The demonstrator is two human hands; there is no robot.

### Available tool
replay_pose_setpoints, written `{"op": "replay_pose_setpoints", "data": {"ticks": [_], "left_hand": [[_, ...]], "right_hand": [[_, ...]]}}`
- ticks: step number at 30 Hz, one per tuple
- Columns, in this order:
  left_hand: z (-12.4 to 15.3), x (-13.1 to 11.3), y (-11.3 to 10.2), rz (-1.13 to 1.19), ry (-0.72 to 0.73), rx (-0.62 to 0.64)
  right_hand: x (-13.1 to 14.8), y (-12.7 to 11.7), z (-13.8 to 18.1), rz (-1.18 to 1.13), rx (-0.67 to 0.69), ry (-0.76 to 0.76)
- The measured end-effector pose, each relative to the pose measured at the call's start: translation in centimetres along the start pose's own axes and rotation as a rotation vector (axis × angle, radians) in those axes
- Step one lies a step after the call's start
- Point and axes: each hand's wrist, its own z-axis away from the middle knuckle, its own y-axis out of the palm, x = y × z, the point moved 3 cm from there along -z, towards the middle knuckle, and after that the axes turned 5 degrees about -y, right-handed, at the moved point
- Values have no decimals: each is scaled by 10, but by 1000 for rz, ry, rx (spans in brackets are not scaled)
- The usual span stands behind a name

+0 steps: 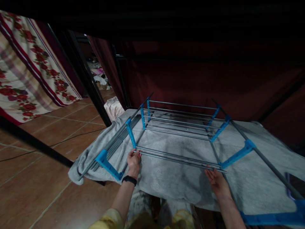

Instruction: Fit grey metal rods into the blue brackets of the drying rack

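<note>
A partly assembled rack of grey metal tubes with blue plastic brackets (131,135) lies on a grey blanket. My left hand (133,162), with a black band on its wrist, is closed around the left end of a thin grey metal rod (171,159). The same rod's right end rests in the fingers of my right hand (215,179), beside another blue bracket (237,155). Just behind this rod runs a parallel one, spanning the two sides of the frame. Farther back, several crossbars (176,123) join the brackets.
Loose grey tubes (124,133) lie on the blanket (164,184) at the left. A dark flat object (295,184) and another blue part (274,218) are at the right. Black posts (88,79) stand at the left, with a cable (73,136) on the tiled floor.
</note>
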Motion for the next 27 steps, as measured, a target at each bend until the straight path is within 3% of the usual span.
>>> {"op": "replay_pose_setpoints", "data": {"ticks": [9,14,27], "left_hand": [[-2,5,-2,-9,14,90],[-2,10,-5,63,9,111],[3,3,-7,158,-30,175]], "right_hand": [[-13,-13,-12,-31,63,-27],[-14,-11,-9,-8,74,-96],[-13,-7,-9,-60,133,-77]]}}
